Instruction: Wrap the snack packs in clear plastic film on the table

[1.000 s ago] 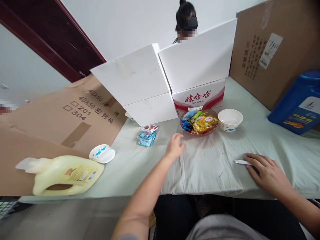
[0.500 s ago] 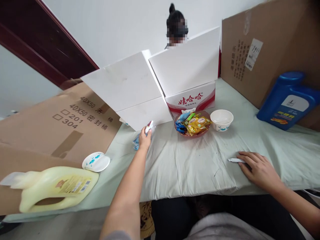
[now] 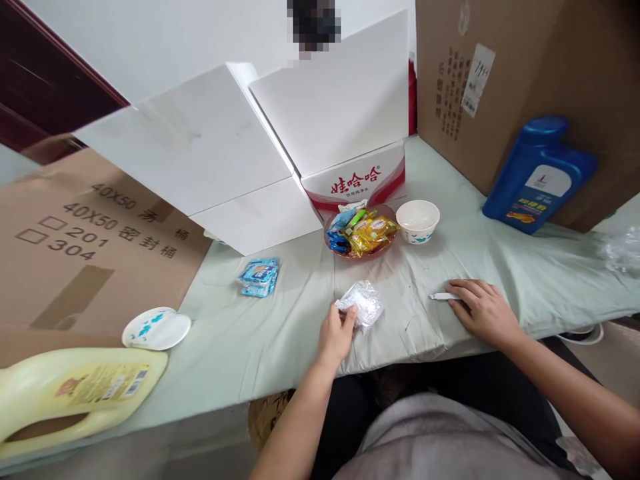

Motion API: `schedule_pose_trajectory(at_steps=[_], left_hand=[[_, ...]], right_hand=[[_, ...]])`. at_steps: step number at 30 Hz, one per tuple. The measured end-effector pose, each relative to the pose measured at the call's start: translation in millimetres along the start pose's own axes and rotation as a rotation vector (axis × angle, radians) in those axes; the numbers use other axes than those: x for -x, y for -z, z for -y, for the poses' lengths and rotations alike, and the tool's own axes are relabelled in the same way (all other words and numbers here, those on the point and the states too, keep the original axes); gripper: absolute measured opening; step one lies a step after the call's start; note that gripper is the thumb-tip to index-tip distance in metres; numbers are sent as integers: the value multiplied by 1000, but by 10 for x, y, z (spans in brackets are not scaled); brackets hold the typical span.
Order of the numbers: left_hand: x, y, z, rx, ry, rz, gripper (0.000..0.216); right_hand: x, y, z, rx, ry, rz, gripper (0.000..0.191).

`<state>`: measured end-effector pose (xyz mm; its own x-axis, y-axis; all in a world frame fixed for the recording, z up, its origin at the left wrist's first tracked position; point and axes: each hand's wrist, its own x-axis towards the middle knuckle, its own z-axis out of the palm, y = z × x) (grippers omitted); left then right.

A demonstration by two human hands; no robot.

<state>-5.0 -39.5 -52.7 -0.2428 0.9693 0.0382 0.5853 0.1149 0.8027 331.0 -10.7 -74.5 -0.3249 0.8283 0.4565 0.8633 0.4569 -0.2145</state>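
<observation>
My left hand (image 3: 339,333) pinches a crinkly clear-wrapped white packet (image 3: 361,305) between thumb and fingers, just over the cloth near the table's front. What lies inside the wrap is unclear. To the right, my right hand (image 3: 483,310) rests on the cloth with its fingers curled over a slim white tool (image 3: 441,297), perhaps a pen or a cutter; its tip pokes out leftward. A small pile of blue packets (image 3: 259,276) lies left of my left hand. Beyond both hands stands a reddish bowl (image 3: 367,252) of blue and yellow wrapped snacks, beside a white paper bowl (image 3: 419,223).
White boxes (image 3: 350,113) stand at the back, a person's head (image 3: 315,23) behind them. Cardboard boxes flank the table (image 3: 210,360). A blue bottle (image 3: 540,177) stands right; a yellow jug (image 3: 85,393) and a tipped paper bowl (image 3: 157,328) lie left.
My left hand has come from beside the blue packets back toward me and right, carrying the clear-wrapped packet. The blue packets stay behind. My right hand keeps its place; the view has shifted.
</observation>
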Motion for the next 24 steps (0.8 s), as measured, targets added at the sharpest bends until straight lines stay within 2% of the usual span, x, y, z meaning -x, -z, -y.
schedule_pose_trajectory(at_steps=[2, 3, 5, 7, 10, 12, 16, 19, 21, 24], left_hand=[[-32, 49, 55, -177, -181, -161, 53], [-46, 75, 86, -230, -277, -187, 53], [-50, 111, 145, -263, -440, -110, 45], [-22, 115, 193, -231, -530, -2, 38], [40, 85, 238, -197, -549, 29, 41], [64, 65, 247, -202, -556, 15, 38], [65, 68, 216, -193, -611, -23, 23], [58, 91, 180, -172, -643, -15, 18], [56, 101, 172, -148, -650, -12, 16], [46, 105, 185, -101, -654, -24, 14]], right_hand=[[1, 1, -3, 6, -4, 4, 29], [4, -1, -10, 8, -7, 5, 29], [6, -6, -27, 8, -10, 2, 29], [-6, -8, -18, -4, -15, -4, 30], [-77, 6, 131, -67, -29, 11, 34], [-168, 23, 347, -123, -16, 53, 37], [-419, 37, 917, -179, 123, 187, 34], [-586, 37, 1228, -110, 217, 301, 27], [-645, 54, 1294, -64, 232, 349, 23], [-649, 112, 1156, -46, 205, 380, 21]])
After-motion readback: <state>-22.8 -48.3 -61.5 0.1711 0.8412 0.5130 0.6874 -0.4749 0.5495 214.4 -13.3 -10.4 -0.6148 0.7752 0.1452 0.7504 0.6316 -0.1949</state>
